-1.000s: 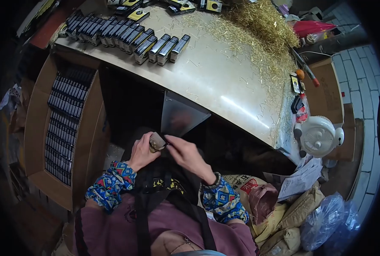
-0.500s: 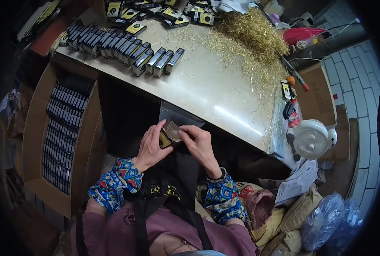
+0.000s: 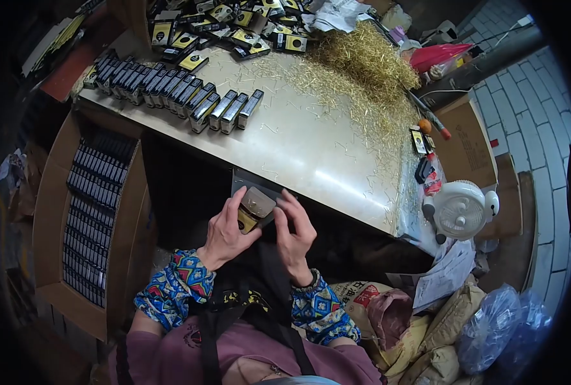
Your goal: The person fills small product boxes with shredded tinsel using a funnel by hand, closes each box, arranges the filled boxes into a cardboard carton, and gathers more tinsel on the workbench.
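Observation:
My left hand (image 3: 226, 232) grips a small black-and-yellow cardboard box (image 3: 248, 221) in front of my body, just off the table edge. Its grey-brown flap (image 3: 258, 201) stands raised at the upper end; what lies inside does not show clearly. To the right of that box is my right hand (image 3: 294, 234), its thumb and fingers apart and holding nothing, the fingertips close to the flap. Beyond my hands, a row of similar boxes (image 3: 198, 102) stands on edge on the table (image 3: 292, 141).
At the left, a large carton (image 3: 48, 250) holds packed rows of boxes. Loose boxes (image 3: 234, 29) and a heap of gold-coloured pins (image 3: 362, 64) lie on the table's far side. A white fan (image 3: 460, 208) is at the right, above sacks (image 3: 452, 314) and a blue plastic bag (image 3: 491, 327).
My right hand has come off the flap and its fingers have spread. The flap now stands up more broadly. My left hand keeps its hold, and the whole view has shifted slightly.

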The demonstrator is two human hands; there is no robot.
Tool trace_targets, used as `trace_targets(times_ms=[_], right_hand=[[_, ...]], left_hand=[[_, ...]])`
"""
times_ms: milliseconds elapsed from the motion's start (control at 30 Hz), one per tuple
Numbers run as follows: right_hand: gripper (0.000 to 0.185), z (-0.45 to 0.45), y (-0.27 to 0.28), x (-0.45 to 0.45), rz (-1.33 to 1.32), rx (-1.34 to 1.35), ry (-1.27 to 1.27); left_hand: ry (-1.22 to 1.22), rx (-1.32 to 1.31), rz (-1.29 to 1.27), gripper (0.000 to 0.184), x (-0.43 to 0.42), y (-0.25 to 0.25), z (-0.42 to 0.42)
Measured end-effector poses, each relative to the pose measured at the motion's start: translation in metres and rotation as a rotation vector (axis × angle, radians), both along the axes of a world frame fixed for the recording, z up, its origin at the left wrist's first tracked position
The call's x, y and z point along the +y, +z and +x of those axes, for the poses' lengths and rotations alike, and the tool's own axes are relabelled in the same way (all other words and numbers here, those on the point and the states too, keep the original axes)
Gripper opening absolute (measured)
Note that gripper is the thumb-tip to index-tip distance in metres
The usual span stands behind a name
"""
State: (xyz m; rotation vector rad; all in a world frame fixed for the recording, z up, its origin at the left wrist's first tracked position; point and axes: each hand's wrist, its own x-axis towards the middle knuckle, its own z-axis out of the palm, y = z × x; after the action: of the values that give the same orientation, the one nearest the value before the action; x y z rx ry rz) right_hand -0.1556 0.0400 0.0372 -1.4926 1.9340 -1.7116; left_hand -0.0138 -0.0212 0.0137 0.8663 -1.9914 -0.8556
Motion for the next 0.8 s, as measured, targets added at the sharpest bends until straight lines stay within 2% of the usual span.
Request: trace_targets(times_ms=[67,167,233,300,400,533,633,733,800], right_hand=[[0.02,0.0,-0.008,0.01,0.018,0.058,0.069],[0.024,0.009,-0.013,0.013,0.076,0.005,0.145],[0.025,0.013,-0.003,0.011,0.147,-0.221,0.173],[0.023,0.017,0.003,0.009,0.144,-0.458,0.226],[0.022,0.002,-0.004,0.008,0.237,-0.576,0.378],[0.023,0.015,0.012,0.003,0.354,-0.452,0.142],[0.022,0.01,0.003,0.001,0.338,-0.581,0.155],[0.02,0.013,0.005,0.0,0.314,-0.567,0.132],[0.02,0.02,0.001,0.001,0.258,-0.393,0.106]], left_hand=[[0.01,0.018,-0.003,0.083,-0.001,0.0,0.001],[-0.025,0.0,-0.07,0.076,0.0,-0.003,0.0],[-0.046,-0.075,-0.137,0.073,-0.001,-0.002,0.0],[0.013,-0.076,-0.01,0.072,0.004,0.001,0.0],[0.085,-0.085,0.095,0.072,0.008,0.012,-0.003],[0.063,-0.18,0.132,0.071,0.009,0.013,-0.005],[0.026,-0.219,0.102,0.07,0.008,0.009,-0.004],[0.015,-0.219,0.07,0.066,0.006,0.007,-0.003],[0.017,-0.209,0.084,0.063,0.006,0.006,-0.004]])
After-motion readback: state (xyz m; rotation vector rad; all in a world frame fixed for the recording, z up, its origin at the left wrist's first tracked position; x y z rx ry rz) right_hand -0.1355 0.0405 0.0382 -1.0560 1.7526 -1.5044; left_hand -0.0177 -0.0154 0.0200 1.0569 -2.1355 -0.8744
